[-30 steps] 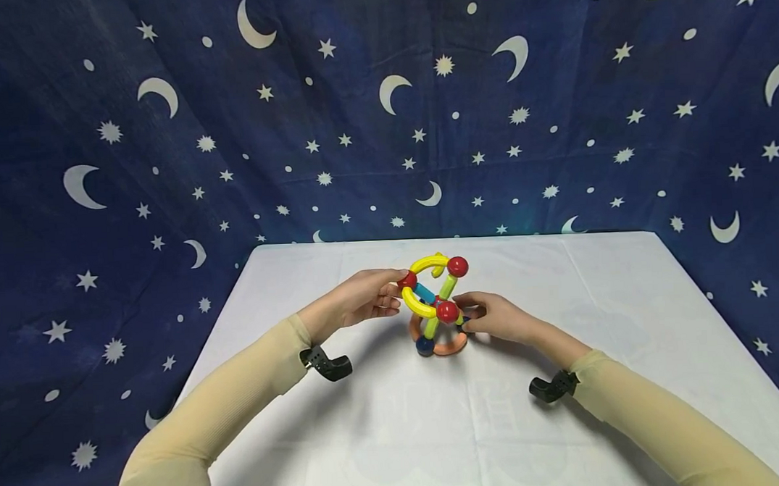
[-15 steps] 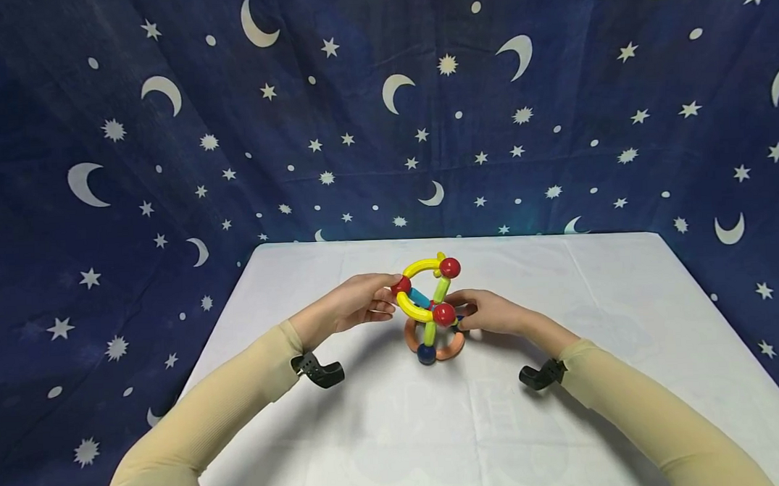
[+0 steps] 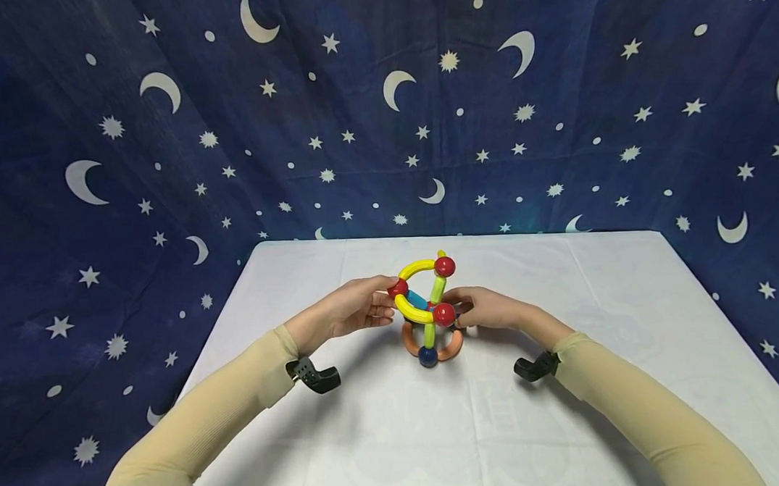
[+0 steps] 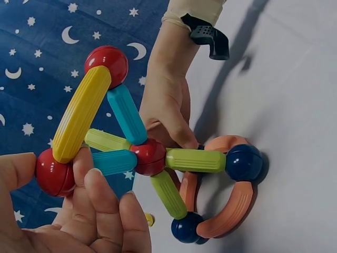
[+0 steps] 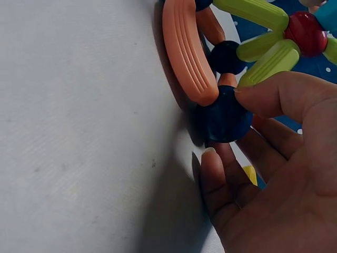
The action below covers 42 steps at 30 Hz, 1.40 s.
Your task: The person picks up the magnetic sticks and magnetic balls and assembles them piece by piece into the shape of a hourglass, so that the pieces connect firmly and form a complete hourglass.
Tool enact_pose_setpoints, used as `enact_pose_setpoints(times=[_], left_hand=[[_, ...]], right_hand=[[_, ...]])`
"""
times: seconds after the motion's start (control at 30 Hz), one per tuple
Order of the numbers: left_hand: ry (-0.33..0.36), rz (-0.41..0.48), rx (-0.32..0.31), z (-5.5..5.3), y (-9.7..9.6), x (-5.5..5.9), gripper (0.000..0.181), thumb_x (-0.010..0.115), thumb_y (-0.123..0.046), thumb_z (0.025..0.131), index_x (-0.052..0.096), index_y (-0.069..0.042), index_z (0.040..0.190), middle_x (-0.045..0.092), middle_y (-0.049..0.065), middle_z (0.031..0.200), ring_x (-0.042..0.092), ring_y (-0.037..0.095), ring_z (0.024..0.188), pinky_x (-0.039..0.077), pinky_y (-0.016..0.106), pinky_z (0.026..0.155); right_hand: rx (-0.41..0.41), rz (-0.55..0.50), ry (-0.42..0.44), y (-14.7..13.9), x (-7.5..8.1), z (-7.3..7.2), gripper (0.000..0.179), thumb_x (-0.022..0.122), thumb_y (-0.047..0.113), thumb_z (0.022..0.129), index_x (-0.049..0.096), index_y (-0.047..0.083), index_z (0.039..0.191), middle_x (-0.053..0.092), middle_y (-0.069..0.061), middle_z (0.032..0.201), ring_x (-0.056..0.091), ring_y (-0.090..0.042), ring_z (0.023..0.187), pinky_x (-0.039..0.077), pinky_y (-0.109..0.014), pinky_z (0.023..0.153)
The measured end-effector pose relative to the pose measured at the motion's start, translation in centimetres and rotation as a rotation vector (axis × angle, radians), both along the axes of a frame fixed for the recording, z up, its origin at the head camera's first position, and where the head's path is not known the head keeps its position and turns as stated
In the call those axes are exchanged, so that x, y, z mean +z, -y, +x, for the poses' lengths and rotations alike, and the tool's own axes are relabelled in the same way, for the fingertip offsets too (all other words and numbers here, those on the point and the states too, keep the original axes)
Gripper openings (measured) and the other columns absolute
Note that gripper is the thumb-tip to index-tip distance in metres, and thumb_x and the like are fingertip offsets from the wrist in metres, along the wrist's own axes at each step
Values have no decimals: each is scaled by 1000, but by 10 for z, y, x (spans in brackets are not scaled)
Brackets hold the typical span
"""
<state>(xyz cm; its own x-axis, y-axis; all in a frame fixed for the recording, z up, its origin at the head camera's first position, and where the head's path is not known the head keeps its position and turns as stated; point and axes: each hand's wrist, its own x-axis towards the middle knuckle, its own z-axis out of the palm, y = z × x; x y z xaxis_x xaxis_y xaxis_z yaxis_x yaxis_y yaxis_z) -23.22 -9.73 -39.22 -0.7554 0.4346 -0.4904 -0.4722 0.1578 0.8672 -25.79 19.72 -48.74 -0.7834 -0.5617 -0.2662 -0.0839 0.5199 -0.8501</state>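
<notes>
A magnetic ball-and-stick structure (image 3: 429, 335) stands on the table between both hands. Orange curved sticks (image 5: 189, 52) and dark blue balls (image 4: 244, 162) make its base ring. Green sticks (image 4: 196, 160) rise to a red centre ball (image 4: 150, 157); blue sticks (image 4: 126, 115) and yellow curved sticks (image 4: 82, 113) lie above. My left hand (image 3: 347, 310) pinches the red ball (image 4: 55, 172) at the top left between thumb and fingers. Low on the right, my right hand (image 3: 493, 309) holds a dark blue base ball (image 5: 225, 113), thumb on top and fingers partly hidden behind.
A yellow piece (image 3: 441, 254) shows just behind the structure, mostly hidden. The white-covered table (image 3: 398, 431) ends at a dark blue curtain (image 3: 358, 114) with moons and stars. Each wrist carries a black camera mount (image 3: 317, 375).
Both hands have shifted slightly left with the structure, which has turned a little. The front blue ball now stands nearer below the front red ball. Both holds stay the same.
</notes>
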Motion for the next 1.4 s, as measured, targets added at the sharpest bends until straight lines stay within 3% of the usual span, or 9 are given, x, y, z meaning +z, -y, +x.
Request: enact_pose_setpoints(times=[0.6,0.73,0.87,1.0,1.1,1.27,1.4], left_hand=[[36,52,9,10,5,0,38,60,-38,99,61,-9,123,68,4,91,62,17,79,55,30,83],[32,52,15,11,6,-1,39,61,-39,99,60,-9,123,68,4,91,62,18,79,55,30,83],[26,44,17,9,7,-3,41,61,-40,99,60,-8,126,68,4,91,61,18,78,56,30,81],[23,24,23,8,7,-3,42,60,-40,100,58,-8,128,67,4,91,61,17,76,56,30,81],[15,10,31,6,6,-3,44,60,-40,101,58,-8,130,66,4,89,61,17,76,56,31,82],[18,5,43,4,5,-3,45,61,-40,100,58,-8,133,66,4,89,62,17,75,56,32,84],[19,7,44,4,4,-4,45,60,-40,101,57,-8,133,66,3,89,62,17,75,56,31,83]], right_hand=[[27,3,41,7,3,-15,60,72,26,92,53,6,145,59,-10,139,57,-27,111,52,-39,86],[-71,-9,32,6,3,-22,47,64,19,94,60,5,139,66,-9,130,61,-25,103,52,-36,77],[-271,-11,-17,5,-2,-34,33,60,17,100,67,4,129,72,-9,113,61,-23,92,51,-33,71],[-438,-21,-60,5,-7,-46,31,61,19,102,68,3,126,70,-12,103,58,-22,84,49,-30,65],[-493,-11,-93,7,-9,-55,33,60,21,102,66,2,129,69,-14,103,58,-22,82,49,-29,62],[-524,107,-150,12,-8,-69,43,59,29,100,61,4,134,67,-14,106,60,-21,80,51,-29,64],[-554,212,-187,17,-5,-76,50,60,35,97,61,0,133,66,-19,118,63,-29,96,54,-40,81]])
